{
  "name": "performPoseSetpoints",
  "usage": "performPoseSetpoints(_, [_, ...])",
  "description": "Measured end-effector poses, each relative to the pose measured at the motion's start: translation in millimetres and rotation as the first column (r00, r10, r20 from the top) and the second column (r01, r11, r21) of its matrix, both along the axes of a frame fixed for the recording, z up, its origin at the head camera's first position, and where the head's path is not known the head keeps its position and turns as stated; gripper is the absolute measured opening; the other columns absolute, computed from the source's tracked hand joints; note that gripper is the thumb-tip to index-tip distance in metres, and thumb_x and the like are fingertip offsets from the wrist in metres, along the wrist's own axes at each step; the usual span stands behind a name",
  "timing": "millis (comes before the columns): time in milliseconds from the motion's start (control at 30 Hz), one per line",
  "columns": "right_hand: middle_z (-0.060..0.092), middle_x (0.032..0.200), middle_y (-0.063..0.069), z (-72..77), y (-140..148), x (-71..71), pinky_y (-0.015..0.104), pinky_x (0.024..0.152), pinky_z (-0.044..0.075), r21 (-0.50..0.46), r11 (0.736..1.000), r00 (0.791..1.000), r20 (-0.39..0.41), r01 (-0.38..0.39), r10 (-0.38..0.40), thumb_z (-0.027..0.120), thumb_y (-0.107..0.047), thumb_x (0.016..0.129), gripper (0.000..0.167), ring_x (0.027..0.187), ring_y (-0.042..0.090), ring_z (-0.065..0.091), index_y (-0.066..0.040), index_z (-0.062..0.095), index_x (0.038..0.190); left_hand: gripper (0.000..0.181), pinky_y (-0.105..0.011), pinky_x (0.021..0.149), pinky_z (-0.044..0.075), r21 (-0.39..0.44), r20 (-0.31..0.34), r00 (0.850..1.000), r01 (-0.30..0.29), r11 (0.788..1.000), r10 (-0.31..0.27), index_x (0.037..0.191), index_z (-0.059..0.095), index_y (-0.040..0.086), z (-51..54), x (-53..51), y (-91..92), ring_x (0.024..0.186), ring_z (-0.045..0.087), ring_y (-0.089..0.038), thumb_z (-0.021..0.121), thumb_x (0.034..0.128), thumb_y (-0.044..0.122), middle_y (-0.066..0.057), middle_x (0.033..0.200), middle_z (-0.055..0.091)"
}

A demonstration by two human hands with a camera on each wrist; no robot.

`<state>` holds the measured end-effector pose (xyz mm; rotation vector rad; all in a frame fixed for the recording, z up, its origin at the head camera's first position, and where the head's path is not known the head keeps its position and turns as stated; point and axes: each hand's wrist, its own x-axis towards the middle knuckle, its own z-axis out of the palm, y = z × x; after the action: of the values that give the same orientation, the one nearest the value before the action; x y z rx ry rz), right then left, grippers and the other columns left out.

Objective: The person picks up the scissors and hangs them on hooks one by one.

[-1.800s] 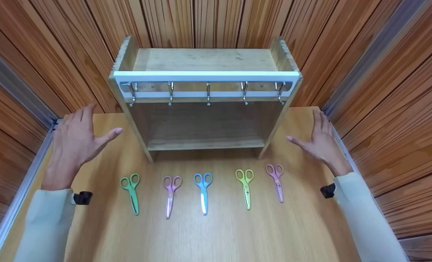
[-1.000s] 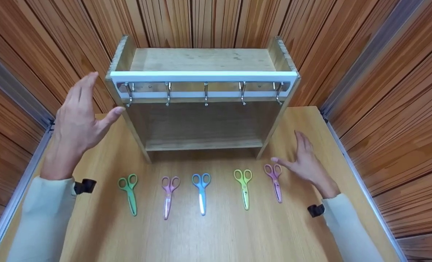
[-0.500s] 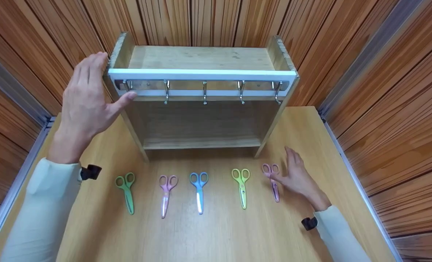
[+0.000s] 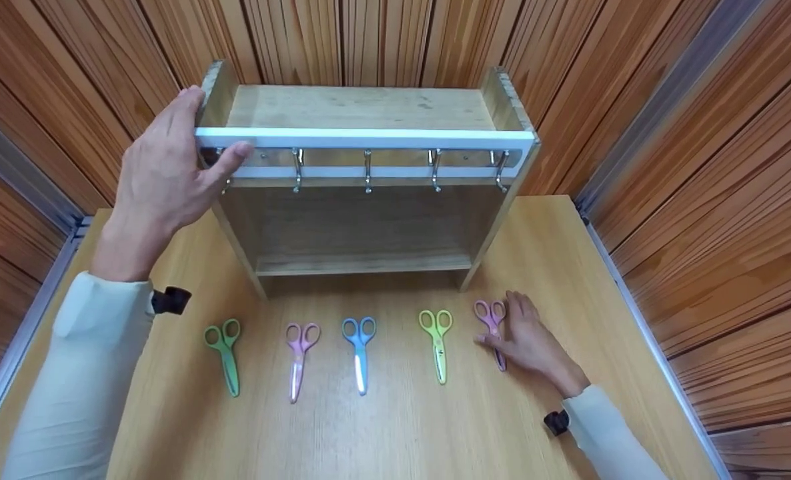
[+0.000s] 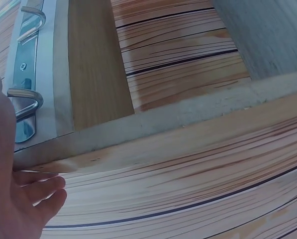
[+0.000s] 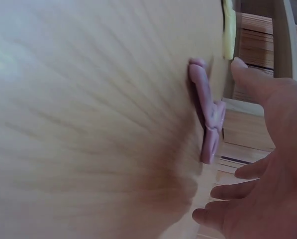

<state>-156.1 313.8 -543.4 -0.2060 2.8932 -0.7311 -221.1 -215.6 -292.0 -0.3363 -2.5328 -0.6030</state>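
My left hand (image 4: 165,167) holds the upper left corner of a wooden shelf (image 4: 362,107). Its thumb lies across the white hook rail (image 4: 369,138); in the left wrist view its fingers (image 5: 41,191) are at the side panel's outer face. Low over the table, my right hand (image 4: 532,340) has its thumb and fingers spread around the rightmost purple scissors (image 4: 493,327). In the right wrist view, a gap shows between the fingers and these purple scissors (image 6: 203,94). To their left lie yellow-green scissors (image 4: 439,347).
Blue scissors (image 4: 359,350), pink scissors (image 4: 298,353) and green scissors (image 4: 226,350) continue the row on the wooden table (image 4: 382,440). Several metal hooks (image 4: 368,172) stick out from the rail. Wood-panelled walls (image 4: 735,267) enclose the back and sides.
My left hand has risen and moved right from beside the shelf onto its upper corner. My right hand has come down and leftward to the rightmost purple scissors. The scissors stay on the table.
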Motion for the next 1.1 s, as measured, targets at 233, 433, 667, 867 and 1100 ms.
performPoseSetpoints(233, [0.020,0.168,0.038,-2.3,-4.2,0.1,0.065,0.126,0.024,0.058,0.998,1.000,0.016,-0.004,0.003,0.073,-0.045,0.098,0.102,0.159,0.054,0.018,0.014,0.017,0.161,0.084,-0.066,0.114,0.045,0.039,0.075,0.997,0.000,0.999,-0.003,0.165,0.028,0.004,2.8,1.7,-0.4,0.134,0.055,-0.048,0.047,0.1058,0.062,-0.026,0.164,0.041])
performPoseSetpoints(433, [0.035,0.164,0.037,-5.2,-7.5,2.0,0.064,0.126,0.029,0.110,0.993,0.997,-0.060,-0.048,0.055,0.067,-0.035,0.103,0.081,0.157,0.054,0.025,0.014,0.032,0.157,0.085,-0.066,0.113,0.046,0.072,0.091,0.996,0.020,0.997,-0.026,0.165,0.025,0.002,3.3,2.4,1.7,0.131,0.056,-0.048,0.048,0.1063,0.060,-0.028,0.163,0.041])
performPoseSetpoints(667, [0.054,0.147,0.039,-4.5,-18.6,3.0,0.062,0.120,0.042,0.250,0.964,0.971,-0.195,-0.089,0.140,0.061,-0.018,0.101,0.055,0.144,0.055,0.048,0.019,0.052,0.142,0.086,-0.066,0.112,0.047,0.096,0.088,0.995,0.029,0.995,-0.037,0.165,0.025,0.001,0.8,3.7,1.4,0.129,0.056,-0.048,0.047,0.1064,0.060,-0.030,0.162,0.041])
performPoseSetpoints(867, [0.070,0.116,0.029,-5.4,-29.1,2.4,0.055,0.091,0.062,0.352,0.932,0.928,-0.312,-0.084,0.202,0.069,-0.013,0.089,0.038,0.111,0.045,0.069,0.013,0.065,0.116,0.087,-0.067,0.112,0.046,0.092,0.117,0.993,0.009,0.996,-0.020,0.167,0.022,0.003,1.7,5.6,-0.1,0.131,0.055,-0.049,0.047,0.1061,0.061,-0.031,0.159,0.043])
performPoseSetpoints(1100, [0.070,0.096,0.020,-4.6,-30.5,1.0,0.052,0.067,0.063,0.398,0.916,0.923,-0.335,-0.043,0.189,0.068,-0.012,0.093,0.020,0.088,0.036,0.071,0.005,0.068,0.103,0.088,-0.068,0.113,0.044,0.070,0.142,0.990,0.014,0.997,-0.024,0.168,0.018,0.005,3.2,2.9,2.2,0.132,0.054,-0.050,0.045,0.1061,0.062,-0.029,0.162,0.041])
